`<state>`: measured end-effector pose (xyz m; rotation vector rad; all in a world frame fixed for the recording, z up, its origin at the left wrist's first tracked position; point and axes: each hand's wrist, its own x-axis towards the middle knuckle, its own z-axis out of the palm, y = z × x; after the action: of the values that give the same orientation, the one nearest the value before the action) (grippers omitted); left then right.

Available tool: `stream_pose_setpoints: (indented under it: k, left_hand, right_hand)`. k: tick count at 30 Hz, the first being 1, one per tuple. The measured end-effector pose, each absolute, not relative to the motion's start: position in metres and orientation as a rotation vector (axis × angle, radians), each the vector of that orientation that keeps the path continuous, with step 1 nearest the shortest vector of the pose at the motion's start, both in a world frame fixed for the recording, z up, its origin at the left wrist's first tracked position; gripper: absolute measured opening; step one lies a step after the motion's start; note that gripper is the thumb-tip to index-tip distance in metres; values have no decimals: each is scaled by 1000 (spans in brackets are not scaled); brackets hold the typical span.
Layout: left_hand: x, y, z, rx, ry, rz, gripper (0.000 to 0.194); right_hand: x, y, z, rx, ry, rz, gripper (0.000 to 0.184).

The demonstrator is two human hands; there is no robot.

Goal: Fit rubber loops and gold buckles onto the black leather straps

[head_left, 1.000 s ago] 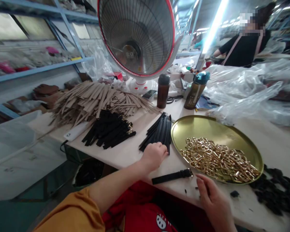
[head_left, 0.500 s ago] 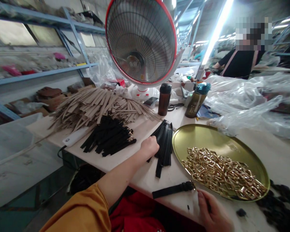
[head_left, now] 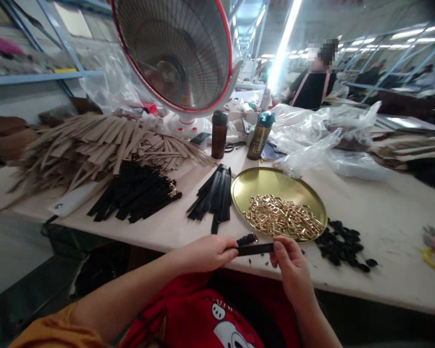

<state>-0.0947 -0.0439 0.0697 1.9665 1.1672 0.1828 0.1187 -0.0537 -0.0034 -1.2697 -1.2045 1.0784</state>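
Note:
Between my two hands, a black strap [head_left: 255,249] is stretched level just over the table's front edge. My left hand [head_left: 212,252] is closed on its left end, and my right hand [head_left: 290,258] pinches the right end between thumb and fingers. Just behind it on the table lies another black strap with a buckle [head_left: 247,239], partly hidden by my left hand. Farther back, a fan of loose black straps [head_left: 213,193] rests beside a gold oval tray [head_left: 239,176]. Gold-coloured metal buckles [head_left: 281,216] are heaped in the tray.
Left are a pile of black straps with buckles [head_left: 134,191] and a heap of beige strips [head_left: 83,142]. Small black pieces [head_left: 342,244] lie right of the tray. A round heater [head_left: 177,53], two bottles [head_left: 219,135] and plastic bags [head_left: 311,135] stand behind. A person [head_left: 313,87] is farther off.
My left hand has come back from the fan of straps with one strap. My right hand has left the buckled strap and now grips the new strap's other end. The view has turned right.

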Motion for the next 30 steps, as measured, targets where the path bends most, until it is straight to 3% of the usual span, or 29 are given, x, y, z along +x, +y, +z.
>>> stream_pose_setpoints:
  k: [6, 13, 17, 24, 27, 30]
  left_hand:
    - [-65, -51, 61, 1639, 985, 120, 25]
    - [-65, -32, 52, 1511, 1115, 185, 25]
    - [-60, -28, 48, 1430, 1099, 144, 24]
    - [-50, -22, 48, 1320, 1049, 142, 17]
    - [-44, -25, 44, 1231, 1016, 145, 14]
    - [-34, -29, 44, 1244, 969, 206, 14]
  right_hand:
    - [118, -72, 3, -1327, -1353, 1205, 23]
    - [196, -63, -11, -1845, -1487, 517, 33]
    - [226, -45, -18, -1842, -1786, 358, 32]
    - [237, -26, -23, -1817, -2085, 486, 16]
    - [231, -31, -18, -1815, -1917, 560, 16]
    - [211, -39, -10, -1670, -1470, 889, 20]
